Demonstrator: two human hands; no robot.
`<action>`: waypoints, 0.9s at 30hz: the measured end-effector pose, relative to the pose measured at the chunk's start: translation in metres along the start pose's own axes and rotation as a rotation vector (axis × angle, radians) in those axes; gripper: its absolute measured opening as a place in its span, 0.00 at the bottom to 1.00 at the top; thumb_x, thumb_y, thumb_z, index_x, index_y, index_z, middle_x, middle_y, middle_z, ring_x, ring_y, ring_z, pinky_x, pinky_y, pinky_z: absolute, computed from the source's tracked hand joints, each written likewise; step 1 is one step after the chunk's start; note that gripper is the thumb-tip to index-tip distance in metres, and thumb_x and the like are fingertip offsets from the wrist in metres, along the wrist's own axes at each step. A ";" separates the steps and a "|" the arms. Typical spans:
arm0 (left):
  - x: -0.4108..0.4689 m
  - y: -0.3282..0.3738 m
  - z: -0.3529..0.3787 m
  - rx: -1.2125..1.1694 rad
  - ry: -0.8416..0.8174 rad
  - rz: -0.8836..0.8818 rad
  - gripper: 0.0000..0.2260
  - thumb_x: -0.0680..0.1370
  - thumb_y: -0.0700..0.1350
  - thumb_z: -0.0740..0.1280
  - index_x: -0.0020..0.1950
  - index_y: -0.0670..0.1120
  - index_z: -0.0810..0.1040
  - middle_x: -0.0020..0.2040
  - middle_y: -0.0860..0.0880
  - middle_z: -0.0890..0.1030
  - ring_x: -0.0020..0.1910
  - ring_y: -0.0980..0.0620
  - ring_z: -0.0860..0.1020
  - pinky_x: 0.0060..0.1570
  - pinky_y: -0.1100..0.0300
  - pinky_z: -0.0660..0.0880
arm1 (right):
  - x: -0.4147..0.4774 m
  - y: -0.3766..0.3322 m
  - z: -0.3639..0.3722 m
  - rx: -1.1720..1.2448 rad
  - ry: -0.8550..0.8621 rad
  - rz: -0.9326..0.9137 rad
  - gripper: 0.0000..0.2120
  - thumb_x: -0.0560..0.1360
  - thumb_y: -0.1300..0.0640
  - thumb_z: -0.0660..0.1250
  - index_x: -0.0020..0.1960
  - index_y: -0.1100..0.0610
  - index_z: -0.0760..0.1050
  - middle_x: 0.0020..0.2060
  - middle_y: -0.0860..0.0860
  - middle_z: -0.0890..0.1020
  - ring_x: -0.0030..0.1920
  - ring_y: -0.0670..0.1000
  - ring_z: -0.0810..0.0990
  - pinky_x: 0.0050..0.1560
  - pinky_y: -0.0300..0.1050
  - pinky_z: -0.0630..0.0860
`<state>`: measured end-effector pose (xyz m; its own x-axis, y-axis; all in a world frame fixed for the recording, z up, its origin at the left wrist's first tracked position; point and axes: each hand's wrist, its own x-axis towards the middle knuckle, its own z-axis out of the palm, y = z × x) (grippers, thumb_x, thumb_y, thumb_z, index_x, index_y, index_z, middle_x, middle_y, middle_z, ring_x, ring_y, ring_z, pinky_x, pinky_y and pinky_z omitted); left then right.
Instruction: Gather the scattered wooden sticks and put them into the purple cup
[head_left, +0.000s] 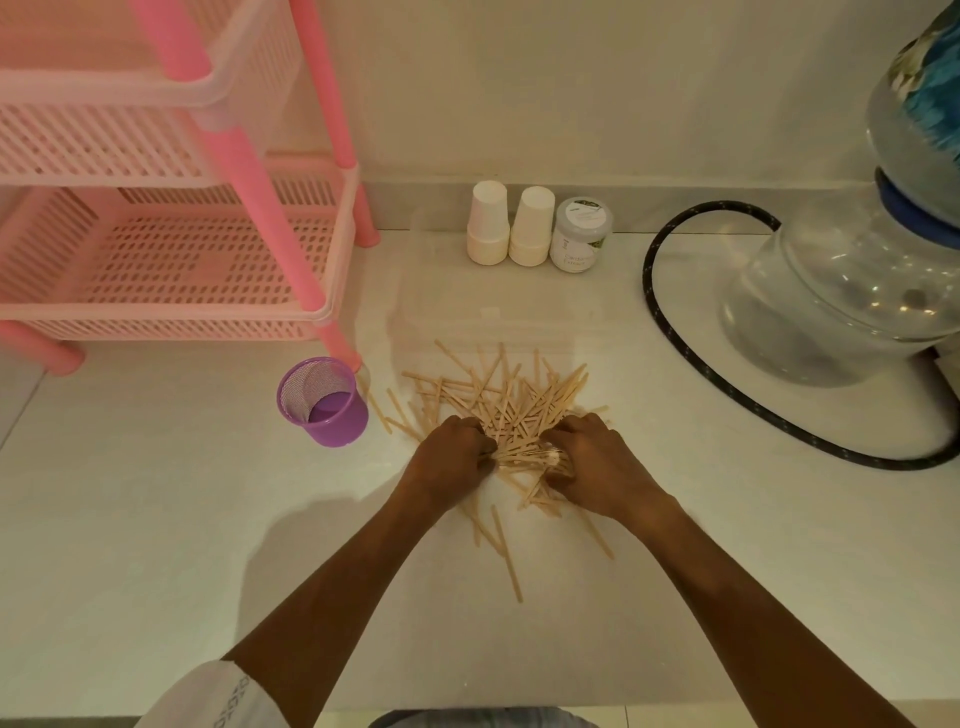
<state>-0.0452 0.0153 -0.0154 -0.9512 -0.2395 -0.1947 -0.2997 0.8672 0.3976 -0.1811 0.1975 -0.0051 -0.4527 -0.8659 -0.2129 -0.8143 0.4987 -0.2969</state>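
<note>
A heap of thin wooden sticks lies scattered on the white counter in the middle of the view. My left hand and my right hand press in from both sides of the heap's near part, fingers curled around a bundle of sticks held between them. A few loose sticks lie nearer to me, between my forearms. The purple mesh cup stands upright and looks empty, to the left of the heap and a hand's width from my left hand.
A pink two-tier plastic rack stands at the back left, one leg beside the cup. Two stacks of white paper cups and a small jar stand by the wall. A glass vessel with a black hose occupies the right.
</note>
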 end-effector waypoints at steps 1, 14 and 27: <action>0.001 0.001 -0.001 -0.011 -0.009 -0.003 0.13 0.78 0.50 0.68 0.59 0.47 0.82 0.53 0.47 0.78 0.55 0.46 0.75 0.54 0.54 0.74 | 0.000 -0.002 0.001 -0.037 -0.008 -0.016 0.23 0.72 0.46 0.72 0.65 0.51 0.77 0.61 0.49 0.78 0.61 0.56 0.73 0.54 0.54 0.77; 0.008 -0.001 -0.008 0.062 -0.066 0.088 0.10 0.79 0.47 0.68 0.54 0.44 0.84 0.53 0.46 0.79 0.56 0.47 0.75 0.54 0.55 0.75 | 0.002 -0.009 0.019 -0.081 0.136 -0.025 0.08 0.77 0.62 0.66 0.51 0.58 0.83 0.45 0.54 0.83 0.50 0.55 0.77 0.41 0.46 0.75; 0.006 -0.012 -0.022 -0.055 0.007 0.123 0.08 0.79 0.42 0.66 0.49 0.45 0.86 0.43 0.50 0.79 0.42 0.54 0.73 0.43 0.60 0.69 | -0.006 0.011 -0.001 0.020 0.123 0.043 0.10 0.77 0.60 0.66 0.52 0.53 0.86 0.43 0.52 0.85 0.49 0.55 0.78 0.41 0.50 0.79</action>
<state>-0.0487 -0.0060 -0.0012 -0.9814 -0.1360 -0.1352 -0.1841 0.8653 0.4663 -0.1877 0.2086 -0.0057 -0.5292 -0.8412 -0.1107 -0.7862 0.5353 -0.3090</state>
